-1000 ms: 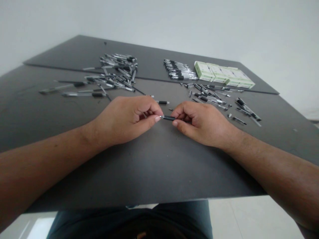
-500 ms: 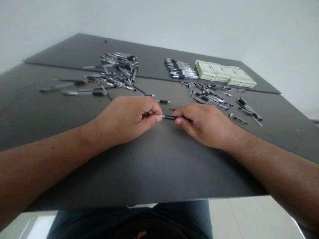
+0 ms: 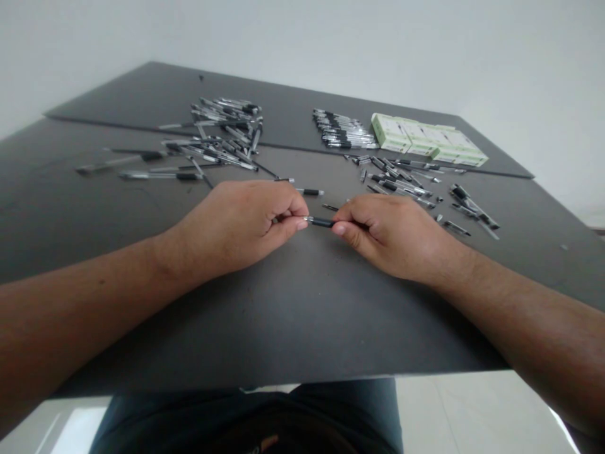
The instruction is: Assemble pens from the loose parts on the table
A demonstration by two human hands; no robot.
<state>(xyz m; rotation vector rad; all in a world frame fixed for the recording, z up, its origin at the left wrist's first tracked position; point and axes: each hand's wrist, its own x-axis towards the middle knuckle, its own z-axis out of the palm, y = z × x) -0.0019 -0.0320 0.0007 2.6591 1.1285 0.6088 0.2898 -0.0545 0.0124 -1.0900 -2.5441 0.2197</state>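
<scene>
Carefully, we held one black pen (image 3: pixel 321 222) level between our two hands, over the near part of the grey table (image 3: pixel 283 321). If that pen was the middle of a clock, our left hand (image 3: pixel 250 221) was at nine, its thumb and finger pinching the shiny tip (image 3: pixel 309 219). Our right hand (image 3: pixel 394 236) was at three, pinching the dark grip, and its fingers hid the rest of the pen. We think we were busy fixing or turning the tip at the end of the grip, but we could not tell if it was on tight. To us, the next move called for a firm right hand, a small twist or push from the left, and a straight line between them. A small dark stick (image 3: pixel 329 207) lay near twelve, just by our right fingers. A messy pile of pens (image 3: pixel 227 151) sat toward ten, a neat row of pens (image 3: pixel 347 135) toward half past twelve, and loose pen bits (image 3: pixel 399 184) and green-and-white boxes (image 3: pixel 416 133) toward two.
</scene>
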